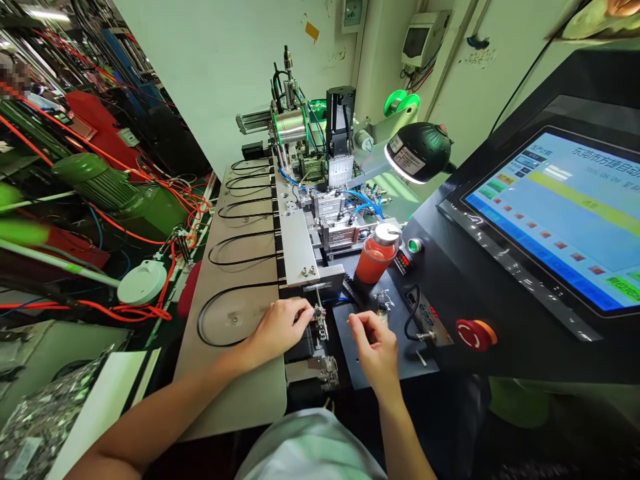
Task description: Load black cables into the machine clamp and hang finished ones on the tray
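Note:
My left hand (284, 325) is closed, its thumb and fingertips pinched together at a small metal clamp fixture (320, 325) on the front of the machine's track. Whatever those fingertips hold is too small to make out. A looped black cable (200, 317) lies just left of that hand, its upper end running to the track. My right hand (376, 347) hovers over the dark machine top, fingers curled and thumb meeting the forefinger; I cannot make out anything in the pinch. Just beyond it lie some small silvery pieces (384, 300).
More black cable loops (243, 239) line the beige tabletop (240, 393). A red jar with a silver lid (375, 257), a lamp (419, 152) and pneumatic cylinders (340, 233) stand beyond my hands. At right are a touchscreen (565, 213) and a red emergency stop button (473, 335).

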`<state>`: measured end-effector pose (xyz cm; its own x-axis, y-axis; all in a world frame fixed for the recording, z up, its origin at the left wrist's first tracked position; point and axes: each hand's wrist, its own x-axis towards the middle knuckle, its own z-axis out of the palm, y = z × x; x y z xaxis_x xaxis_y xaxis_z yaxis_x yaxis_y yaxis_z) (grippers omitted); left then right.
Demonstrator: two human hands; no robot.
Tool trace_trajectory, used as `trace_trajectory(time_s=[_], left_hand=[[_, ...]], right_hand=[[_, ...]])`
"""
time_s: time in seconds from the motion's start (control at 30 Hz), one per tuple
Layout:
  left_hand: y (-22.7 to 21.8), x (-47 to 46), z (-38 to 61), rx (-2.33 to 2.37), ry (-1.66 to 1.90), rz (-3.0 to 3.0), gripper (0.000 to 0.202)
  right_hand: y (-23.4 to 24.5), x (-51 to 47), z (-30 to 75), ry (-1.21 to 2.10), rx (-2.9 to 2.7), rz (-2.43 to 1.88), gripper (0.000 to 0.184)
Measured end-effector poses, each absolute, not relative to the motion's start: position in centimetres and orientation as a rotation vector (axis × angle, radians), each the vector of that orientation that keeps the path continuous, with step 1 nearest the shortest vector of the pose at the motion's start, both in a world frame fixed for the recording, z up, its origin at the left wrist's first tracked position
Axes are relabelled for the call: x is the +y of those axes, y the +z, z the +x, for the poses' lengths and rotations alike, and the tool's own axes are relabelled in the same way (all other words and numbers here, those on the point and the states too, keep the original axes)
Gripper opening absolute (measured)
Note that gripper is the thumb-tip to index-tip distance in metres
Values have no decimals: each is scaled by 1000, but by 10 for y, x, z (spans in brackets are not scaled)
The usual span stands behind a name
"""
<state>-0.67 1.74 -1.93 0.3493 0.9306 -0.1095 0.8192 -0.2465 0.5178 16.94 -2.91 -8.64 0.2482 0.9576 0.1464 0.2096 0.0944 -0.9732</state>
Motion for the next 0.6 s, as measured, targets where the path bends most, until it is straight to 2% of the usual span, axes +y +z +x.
trace_trajectory(time_s=[0.6], left_hand=[[-18,19,-7,1536,283,2067,27]], right_hand=[[-95,-26,169,883,-1284,-1322,31]])
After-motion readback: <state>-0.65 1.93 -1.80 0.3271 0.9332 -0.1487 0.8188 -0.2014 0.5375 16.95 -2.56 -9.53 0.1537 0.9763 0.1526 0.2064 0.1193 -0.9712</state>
